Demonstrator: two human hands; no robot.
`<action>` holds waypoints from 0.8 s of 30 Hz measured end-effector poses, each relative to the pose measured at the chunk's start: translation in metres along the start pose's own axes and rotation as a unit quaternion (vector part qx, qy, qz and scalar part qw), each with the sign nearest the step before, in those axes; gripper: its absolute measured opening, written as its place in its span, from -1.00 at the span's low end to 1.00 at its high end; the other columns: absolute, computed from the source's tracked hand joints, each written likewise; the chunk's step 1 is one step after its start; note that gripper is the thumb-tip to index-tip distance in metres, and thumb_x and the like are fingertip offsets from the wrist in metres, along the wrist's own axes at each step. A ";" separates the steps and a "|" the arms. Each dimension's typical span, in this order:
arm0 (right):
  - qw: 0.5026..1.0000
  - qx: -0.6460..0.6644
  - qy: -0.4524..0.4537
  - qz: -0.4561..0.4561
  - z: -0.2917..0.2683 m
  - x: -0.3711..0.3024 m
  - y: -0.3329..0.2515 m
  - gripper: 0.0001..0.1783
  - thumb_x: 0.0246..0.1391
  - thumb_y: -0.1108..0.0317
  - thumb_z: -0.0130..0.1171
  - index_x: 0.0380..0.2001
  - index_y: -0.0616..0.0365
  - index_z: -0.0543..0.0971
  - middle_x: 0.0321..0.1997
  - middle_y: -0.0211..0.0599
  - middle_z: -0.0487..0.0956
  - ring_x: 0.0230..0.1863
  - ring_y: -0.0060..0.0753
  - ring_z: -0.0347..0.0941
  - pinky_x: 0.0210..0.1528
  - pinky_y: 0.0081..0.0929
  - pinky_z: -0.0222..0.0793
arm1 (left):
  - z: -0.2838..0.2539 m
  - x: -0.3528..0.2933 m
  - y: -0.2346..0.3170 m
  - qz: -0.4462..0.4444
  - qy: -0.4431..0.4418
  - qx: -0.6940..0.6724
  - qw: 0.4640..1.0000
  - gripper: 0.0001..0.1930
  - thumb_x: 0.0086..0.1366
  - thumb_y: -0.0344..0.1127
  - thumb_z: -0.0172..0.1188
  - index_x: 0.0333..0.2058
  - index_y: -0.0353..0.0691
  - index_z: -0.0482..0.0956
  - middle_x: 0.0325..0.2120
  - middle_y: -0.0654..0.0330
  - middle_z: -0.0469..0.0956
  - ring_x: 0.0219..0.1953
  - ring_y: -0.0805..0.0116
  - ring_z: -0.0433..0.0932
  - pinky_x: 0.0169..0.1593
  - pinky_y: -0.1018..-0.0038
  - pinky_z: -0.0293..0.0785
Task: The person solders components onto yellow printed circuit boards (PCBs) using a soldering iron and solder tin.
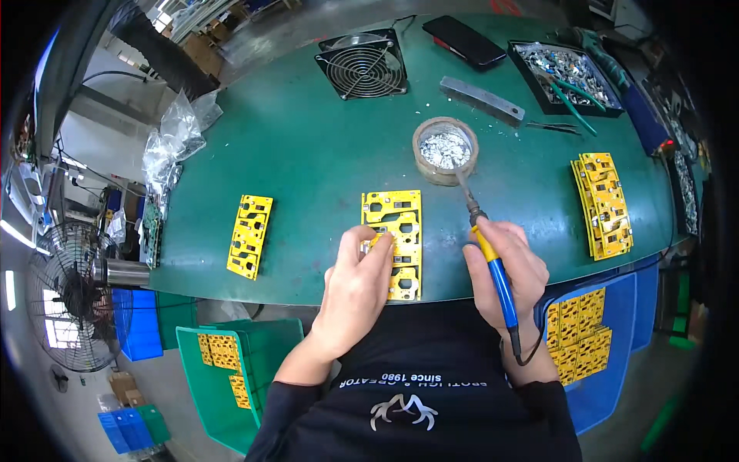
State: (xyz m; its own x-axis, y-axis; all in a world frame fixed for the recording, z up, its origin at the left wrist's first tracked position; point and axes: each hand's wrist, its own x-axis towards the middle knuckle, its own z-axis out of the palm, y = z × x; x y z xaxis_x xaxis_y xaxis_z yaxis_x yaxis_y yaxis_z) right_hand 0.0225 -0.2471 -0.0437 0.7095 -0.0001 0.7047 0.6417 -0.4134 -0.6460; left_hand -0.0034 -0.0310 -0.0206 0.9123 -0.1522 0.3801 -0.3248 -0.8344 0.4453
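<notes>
A yellow circuit board panel [409, 254] with cut-outs and small parts lies on the green table in front of me. My left hand [356, 281] rests over its left side, thumb and fingers drawn together in a pinch; whatever they hold is hidden. My right hand [508, 269] is closed around a soldering iron [499, 279] with a blue and yellow handle. The iron's tip reaches the near rim of a round tan container [419, 158] with silvery flakes inside. Whether the tip touches them I cannot tell.
A yellow panel [250, 236] lies left; stacked panels [604, 204] lie right. Behind are a fan [363, 68], a metal bar [483, 100], a phone [464, 41], tweezers [554, 127] and a parts tray [566, 73] with green-handled pliers [576, 105]. Bins [258, 362] [616, 369] hold panels below.
</notes>
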 end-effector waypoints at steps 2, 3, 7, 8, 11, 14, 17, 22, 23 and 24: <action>1.000 -0.018 -0.005 0.005 0.000 0.001 0.003 -0.56 -0.03 0.57 0.48 -0.02 0.35 0.68 -0.27 -0.05 0.73 -0.31 -0.14 0.68 -0.02 -0.22 0.58 | 0.003 -0.001 -0.001 0.015 0.029 -0.010 0.999 -0.80 0.31 -0.58 0.33 -0.09 -0.40 0.69 -0.14 0.05 0.54 -0.47 0.22 0.63 -0.40 0.31 0.56; 0.999 -0.033 -0.016 0.006 0.001 0.004 0.004 -0.56 -0.04 0.58 0.48 -0.02 0.35 0.69 -0.28 -0.06 0.73 -0.32 -0.15 0.68 -0.02 -0.21 0.58 | 0.003 -0.001 -0.001 0.015 0.027 -0.001 1.000 -0.80 0.31 -0.58 0.32 -0.09 -0.42 0.66 -0.12 0.01 0.53 -0.44 0.13 0.65 -0.41 0.27 0.60; 1.000 -0.012 -0.028 0.003 -0.002 0.002 0.000 -0.57 -0.06 0.59 0.48 -0.04 0.33 0.70 -0.30 -0.11 0.74 -0.36 -0.20 0.68 -0.04 -0.21 0.58 | 0.007 0.000 -0.004 0.046 0.045 0.022 0.998 -0.80 0.30 -0.57 0.33 -0.11 -0.45 0.63 -0.11 -0.01 0.53 -0.40 0.05 0.68 -0.42 0.24 0.64; 1.000 -0.011 -0.029 0.004 -0.002 0.000 -0.001 -0.57 -0.06 0.59 0.48 -0.04 0.33 0.70 -0.30 -0.11 0.74 -0.36 -0.20 0.68 -0.04 -0.21 0.58 | 0.008 -0.001 -0.004 0.045 0.045 0.023 0.998 -0.80 0.30 -0.57 0.33 -0.11 -0.45 0.63 -0.11 -0.01 0.53 -0.40 0.05 0.68 -0.42 0.24 0.64; 0.996 0.069 -0.045 0.020 -0.002 -0.003 -0.008 -0.64 -0.08 0.61 0.47 -0.13 0.30 0.71 -0.31 -0.15 0.76 -0.40 -0.28 0.69 -0.06 -0.23 0.57 | 0.011 -0.001 -0.002 0.038 0.038 0.012 0.998 -0.79 0.28 -0.58 0.34 -0.11 -0.45 0.63 -0.10 -0.03 0.53 -0.40 0.02 0.68 -0.40 0.23 0.64; 0.990 0.123 -0.064 0.034 0.000 -0.007 -0.013 -0.68 -0.04 0.65 0.40 -0.14 0.38 0.70 -0.40 -0.12 0.72 -0.43 -0.29 0.66 0.01 -0.15 0.56 | 0.011 0.000 -0.001 0.041 0.054 0.035 0.997 -0.81 0.25 -0.61 0.36 -0.15 -0.41 0.68 -0.14 0.06 0.57 -0.38 0.20 0.66 -0.37 0.36 0.60; 0.989 0.134 -0.057 0.033 0.005 -0.009 -0.014 -0.73 -0.04 0.66 0.39 -0.20 0.36 0.71 -0.42 -0.14 0.72 -0.47 -0.31 0.65 0.00 -0.12 0.57 | 0.012 -0.002 -0.001 0.054 0.034 0.020 0.998 -0.78 0.26 -0.60 0.33 -0.11 -0.45 0.62 -0.09 -0.06 0.53 -0.36 -0.04 0.68 -0.36 0.18 0.66; 0.985 0.152 -0.060 0.049 0.008 -0.009 -0.015 -0.78 -0.03 0.66 0.39 -0.24 0.37 0.71 -0.46 -0.15 0.70 -0.51 -0.32 0.62 -0.01 -0.13 0.59 | 0.011 -0.002 0.001 0.041 0.033 0.013 0.999 -0.79 0.26 -0.60 0.32 -0.12 -0.45 0.62 -0.08 -0.05 0.52 -0.38 -0.02 0.69 -0.39 0.21 0.65; 0.986 0.144 -0.067 0.059 0.007 -0.008 -0.015 -0.79 -0.02 0.65 0.39 -0.24 0.38 0.71 -0.48 -0.15 0.69 -0.52 -0.32 0.62 -0.01 -0.14 0.59 | 0.011 -0.002 0.000 0.040 0.033 0.013 0.999 -0.79 0.26 -0.60 0.32 -0.12 -0.45 0.62 -0.08 -0.05 0.52 -0.38 -0.02 0.69 -0.39 0.21 0.65; 0.985 0.136 -0.074 0.069 0.007 -0.007 -0.016 -0.80 -0.02 0.65 0.38 -0.25 0.39 0.70 -0.49 -0.16 0.68 -0.53 -0.32 0.61 0.00 -0.15 0.60 | 0.012 -0.002 0.000 0.044 0.038 0.018 0.998 -0.80 0.26 -0.60 0.31 -0.12 -0.45 0.62 -0.08 -0.05 0.52 -0.39 -0.01 0.69 -0.40 0.21 0.65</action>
State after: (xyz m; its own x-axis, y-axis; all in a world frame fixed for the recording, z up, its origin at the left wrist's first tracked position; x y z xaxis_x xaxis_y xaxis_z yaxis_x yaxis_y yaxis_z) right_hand 0.0091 -0.2340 -0.0407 0.8176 0.1021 0.5667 0.5757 -0.1590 -0.8020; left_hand -0.0021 -0.0370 -0.0306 0.8586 -0.1874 0.4771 -0.3934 -0.8376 0.3790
